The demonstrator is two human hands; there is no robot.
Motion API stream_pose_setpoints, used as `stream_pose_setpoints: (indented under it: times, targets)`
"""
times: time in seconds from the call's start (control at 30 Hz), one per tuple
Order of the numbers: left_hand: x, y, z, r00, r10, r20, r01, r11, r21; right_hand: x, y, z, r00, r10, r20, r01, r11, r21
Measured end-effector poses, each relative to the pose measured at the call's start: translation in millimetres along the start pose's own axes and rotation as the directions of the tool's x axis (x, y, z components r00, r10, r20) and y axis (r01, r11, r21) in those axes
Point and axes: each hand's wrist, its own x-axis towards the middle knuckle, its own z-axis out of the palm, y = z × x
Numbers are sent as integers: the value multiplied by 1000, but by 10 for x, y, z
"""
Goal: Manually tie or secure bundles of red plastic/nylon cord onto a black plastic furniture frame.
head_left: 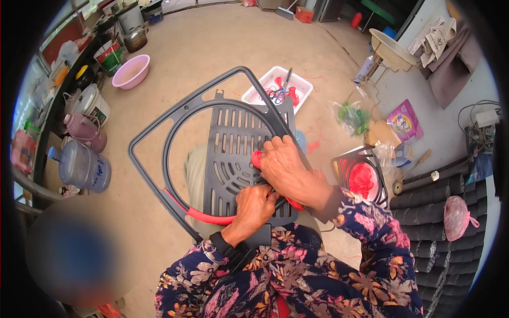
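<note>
A dark grey frame (139, 144) with a round inner ring (165, 159) lies tilted over my lap. Red cord (204, 215) is wound tightly along the ring's lower part. My left hand (253, 208) is closed at the ring where the red winding ends under it; its fingertips are partly hidden. My right hand (286, 165) is closed around a bundle of red cord (256, 159), just above and to the right of the left hand. More red cord shows below my right wrist. Beneath the ring is a slotted grey plastic panel (233, 140).
Ahead, a white tray (249, 95) holds red cord and scissors (281, 94). To the right stands a dark-framed container (383, 193) with red cord (361, 179). A water bottle (85, 165), pink flask (90, 132) and pink basin (131, 71) line the left.
</note>
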Motion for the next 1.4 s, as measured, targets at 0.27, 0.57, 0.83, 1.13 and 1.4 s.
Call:
stream_pose_setpoints:
  times: [0.27,0.57,0.83,1.13,1.4]
  targets:
    - [-3,-116,37,999,40,-13,-41,997,-68,98,-9,92,944,54,-326,145,819,555]
    - [72,-315,138,987,-45,-153,-28,896,-444,-724,230,-885,943,277,183,-7,-535,845]
    - [117,-277,-37,942,-300,151,323,682,-656,-2903,1427,-1071,856,462,-232,472,-515,716]
    - [86,-204,-162,910,-350,220,383,512,-769,-3158,1713,-376,234,853,467,5,-481,877]
    - [79,-125,-189,915,-377,146,353,570,-742,-1663,996,-305,579,723,378,-357,-192,914]
